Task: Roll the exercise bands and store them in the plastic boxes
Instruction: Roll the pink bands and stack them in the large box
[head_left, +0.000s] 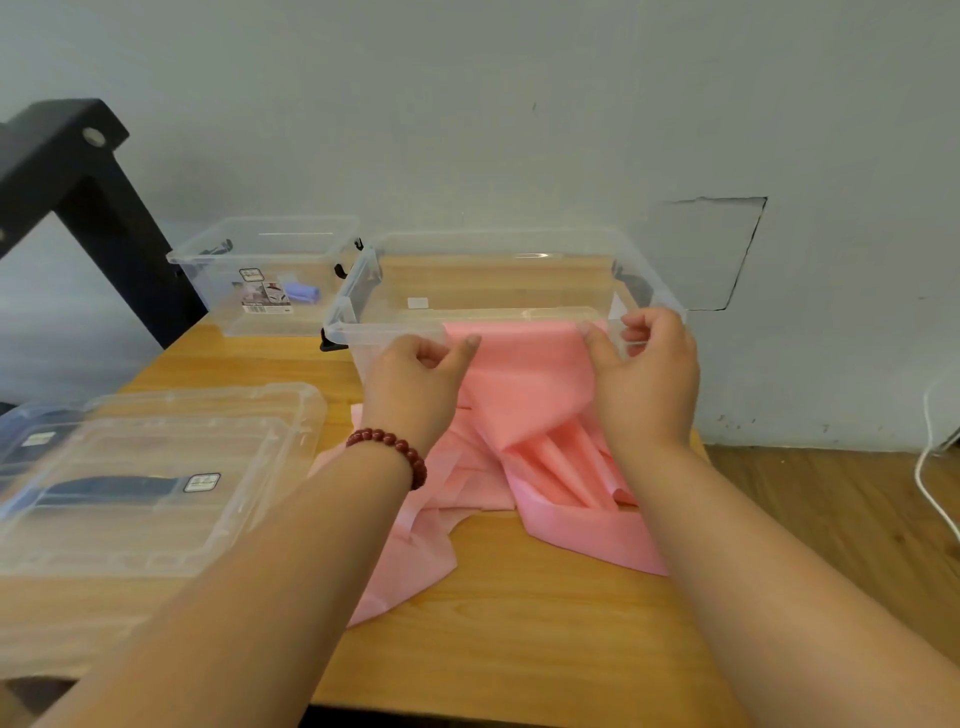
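Note:
A pink exercise band (524, 395) lies crumpled on the wooden table, its top edge lifted and stretched flat in front of a clear plastic box (498, 244). My left hand (421, 384) pinches the band's upper left corner with curled fingers. My right hand (649, 374) pinches the upper right corner the same way. The rest of the band hangs down and spreads in folds between my forearms. The clear box behind the band shows nothing inside.
A second clear box (208, 249) at the back left holds a rolled purple band (304, 293). Clear lids (171, 415) are stacked at the left, over dark items. A black frame (78, 171) rises at the far left. A white cable (930, 467) runs on the floor at right.

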